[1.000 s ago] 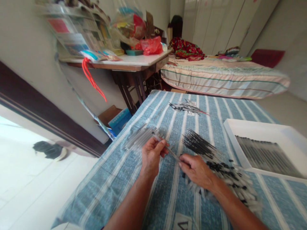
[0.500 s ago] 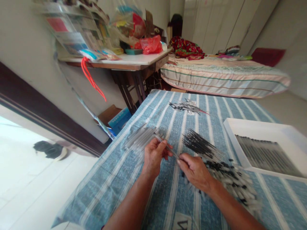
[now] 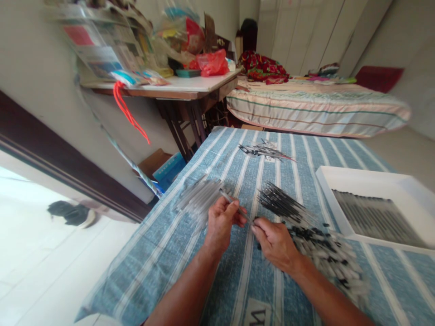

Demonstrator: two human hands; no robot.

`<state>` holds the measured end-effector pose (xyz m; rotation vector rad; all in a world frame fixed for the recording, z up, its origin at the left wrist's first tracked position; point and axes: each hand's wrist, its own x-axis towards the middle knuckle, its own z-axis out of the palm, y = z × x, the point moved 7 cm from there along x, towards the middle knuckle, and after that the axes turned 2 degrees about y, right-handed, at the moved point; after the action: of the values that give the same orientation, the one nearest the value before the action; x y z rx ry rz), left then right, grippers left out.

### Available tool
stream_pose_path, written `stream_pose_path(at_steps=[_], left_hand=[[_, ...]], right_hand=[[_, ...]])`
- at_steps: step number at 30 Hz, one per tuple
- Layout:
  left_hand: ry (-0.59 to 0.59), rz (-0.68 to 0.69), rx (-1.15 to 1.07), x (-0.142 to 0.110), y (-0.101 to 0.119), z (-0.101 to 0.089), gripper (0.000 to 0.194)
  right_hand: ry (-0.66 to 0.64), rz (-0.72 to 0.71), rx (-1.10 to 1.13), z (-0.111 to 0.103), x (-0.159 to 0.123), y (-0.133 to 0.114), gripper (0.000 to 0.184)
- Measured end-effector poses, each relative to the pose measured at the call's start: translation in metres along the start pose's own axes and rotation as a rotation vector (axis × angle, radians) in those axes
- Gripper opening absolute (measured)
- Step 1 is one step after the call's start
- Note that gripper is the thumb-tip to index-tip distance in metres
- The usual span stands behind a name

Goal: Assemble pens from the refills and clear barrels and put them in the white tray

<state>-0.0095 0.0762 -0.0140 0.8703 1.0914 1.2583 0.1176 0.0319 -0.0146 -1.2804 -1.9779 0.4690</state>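
Note:
A slim, clear-grey pen (image 3: 225, 194) slants between my two hands above the striped cloth. My left hand (image 3: 219, 224) is closed around its barrel, thumb on top. At the lower end my right hand (image 3: 274, 240) pinches it, and the fingers hide the tip. Beside my left hand lies a pile of translucent pen barrels (image 3: 199, 199). Beyond my right hand is a bundle of dark, thin pen refills (image 3: 280, 199). A heap of clear pen caps with black parts (image 3: 331, 258) spreads to the right of my right hand, partly behind the forearm.
A white tray (image 3: 404, 176) at the right holds a row of pens (image 3: 377, 217). Loose thin pieces (image 3: 265, 151) lie farther back on the striped cloth (image 3: 163, 253). Behind stand a side table (image 3: 183, 88) with bags and a bed (image 3: 316, 108).
My hands keep the same grip on the pen. My left hand has shifted very slightly to the right; the view has moved a little.

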Motion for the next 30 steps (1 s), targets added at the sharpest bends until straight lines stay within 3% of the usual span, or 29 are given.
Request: stream_pose_path(at_steps=[12, 18, 22, 26, 30], left_hand=[[-0.017, 0.094, 0.157, -0.002, 0.009, 0.008, 0.018], [-0.098, 0.036, 0.183, -0.003, 0.005, 0.018, 0.021], [-0.021, 0.035, 0.253, -0.002, 0.008, 0.014, 0.034], [0.049, 0.038, 0.389, 0.005, 0.008, 0.004, 0.037], [0.034, 0.042, 0.47, 0.014, 0.003, -0.001, 0.037]], right_hand=[[-0.021, -0.066, -0.302, -0.015, 0.019, -0.017, 0.024], [0.001, 0.031, -0.248, -0.024, 0.026, -0.012, 0.018], [0.086, 0.169, -0.245, -0.071, 0.024, 0.016, 0.019], [0.146, 0.491, -0.382, -0.149, 0.004, 0.087, 0.022], [0.06, 0.825, -0.696, -0.213, -0.032, 0.16, 0.021]])
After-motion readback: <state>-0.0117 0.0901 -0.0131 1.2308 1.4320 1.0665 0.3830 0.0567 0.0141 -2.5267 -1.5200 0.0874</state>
